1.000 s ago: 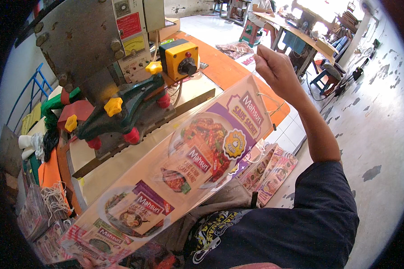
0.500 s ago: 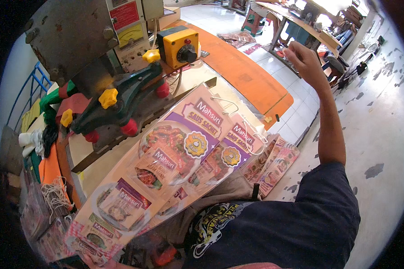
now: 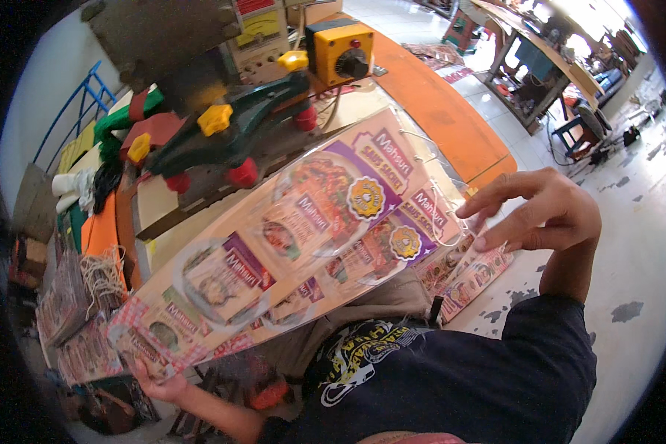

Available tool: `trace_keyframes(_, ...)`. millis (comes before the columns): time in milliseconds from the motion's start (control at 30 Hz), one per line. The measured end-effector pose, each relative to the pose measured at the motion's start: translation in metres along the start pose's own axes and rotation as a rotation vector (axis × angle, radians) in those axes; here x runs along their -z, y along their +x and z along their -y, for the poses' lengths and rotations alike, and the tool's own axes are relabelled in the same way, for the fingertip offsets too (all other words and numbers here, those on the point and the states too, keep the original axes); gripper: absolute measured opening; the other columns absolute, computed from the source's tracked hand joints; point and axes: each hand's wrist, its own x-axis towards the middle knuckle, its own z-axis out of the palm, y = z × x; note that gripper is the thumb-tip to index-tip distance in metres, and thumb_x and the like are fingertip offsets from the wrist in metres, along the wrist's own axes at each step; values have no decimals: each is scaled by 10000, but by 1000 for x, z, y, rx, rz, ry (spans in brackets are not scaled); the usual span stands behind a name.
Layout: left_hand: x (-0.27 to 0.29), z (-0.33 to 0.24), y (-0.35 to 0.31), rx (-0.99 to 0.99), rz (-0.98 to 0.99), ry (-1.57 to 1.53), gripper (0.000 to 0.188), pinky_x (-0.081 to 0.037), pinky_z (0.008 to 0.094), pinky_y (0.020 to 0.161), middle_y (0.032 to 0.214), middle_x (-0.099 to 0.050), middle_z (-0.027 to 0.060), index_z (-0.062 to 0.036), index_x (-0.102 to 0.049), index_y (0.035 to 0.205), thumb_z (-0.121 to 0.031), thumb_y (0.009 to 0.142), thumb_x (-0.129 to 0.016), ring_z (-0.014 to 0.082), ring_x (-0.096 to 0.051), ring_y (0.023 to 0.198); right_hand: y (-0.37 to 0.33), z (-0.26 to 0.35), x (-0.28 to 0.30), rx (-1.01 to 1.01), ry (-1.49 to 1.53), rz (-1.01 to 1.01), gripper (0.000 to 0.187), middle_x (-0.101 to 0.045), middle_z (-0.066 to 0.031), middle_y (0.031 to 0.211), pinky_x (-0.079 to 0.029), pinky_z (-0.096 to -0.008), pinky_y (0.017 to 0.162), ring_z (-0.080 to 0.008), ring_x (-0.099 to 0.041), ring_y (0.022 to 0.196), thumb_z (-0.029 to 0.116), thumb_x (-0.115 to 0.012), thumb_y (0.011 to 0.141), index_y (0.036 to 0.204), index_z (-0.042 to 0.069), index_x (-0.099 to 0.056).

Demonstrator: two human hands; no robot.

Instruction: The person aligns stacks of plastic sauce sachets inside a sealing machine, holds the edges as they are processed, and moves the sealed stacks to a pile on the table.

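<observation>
Over the lap, before the sealing machine (image 3: 222, 140) | strip of printed sachets (image 3: 296, 237) is stretching across | left hand (image 3: 159, 385) is pinching its lower end | right hand (image 3: 547, 214) is fingering the upper end, fingers spread | judgement: keeping the strip taut and untwisted is helping.

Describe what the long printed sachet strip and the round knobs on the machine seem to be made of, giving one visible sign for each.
Sachet strip: probably thin glossy plastic film; it reflects light and bows between the left hand and right hand. Yellow knobs and red knobs: likely moulded hard plastic, smooth and evenly coloured.
</observation>
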Motion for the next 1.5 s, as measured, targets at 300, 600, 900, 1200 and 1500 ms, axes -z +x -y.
trace_keyframes(300,-90,11,-24,108,46,-302,570,-512,490,1048,1346,-631,143,14,-501,1434,-144,902,-629,303,-618,1243,39,-45,-24,-261,-131,-581,242,-734,-55,955,-527,-276,699,-115,-673,812,199,-686,985,1117,-3,-709)
trace_keyframes(600,-117,4,-36,63,185,-367,526,-456,504,1110,1396,-626,132,-30,-531,1442,-319,1011,-618,311,-612,1263,30,-134,-56,-424,250,-939,400,-698,-60,1088,-525,-286,833,-106,-642,951,341,-529,1096,1283,-3,-611)
trace_keyframes(900,-147,-23,-26,-222,-4,124,431,-525,384,995,1276,-652,131,36,-571,1319,-267,1024,-650,218,-645,1143,46,-137,-77,-217,417,-1272,329,-696,-41,1000,-524,-217,737,-88,-648,822,304,-525,1094,1186,-1,-608)
trace_keyframes(1200,-146,-48,-31,-135,24,817,430,-513,321,964,1197,-685,128,54,-610,1351,-244,1042,-631,199,-657,1053,19,-110,-82,-534,234,-905,428,-713,-94,1044,-552,-321,786,-147,-684,952,249,-724,972,1292,-1,-592)
trace_keyframes(1500,-149,-43,-39,75,373,1413,556,-497,333,909,1103,-695,131,84,-587,1352,-386,1055,-590,184,-637,981,4,-109,-102,-1024,-47,-627,436,-718,-136,853,-548,-342,708,-201,-689,764,322,-704,978,1210,-45,-661)
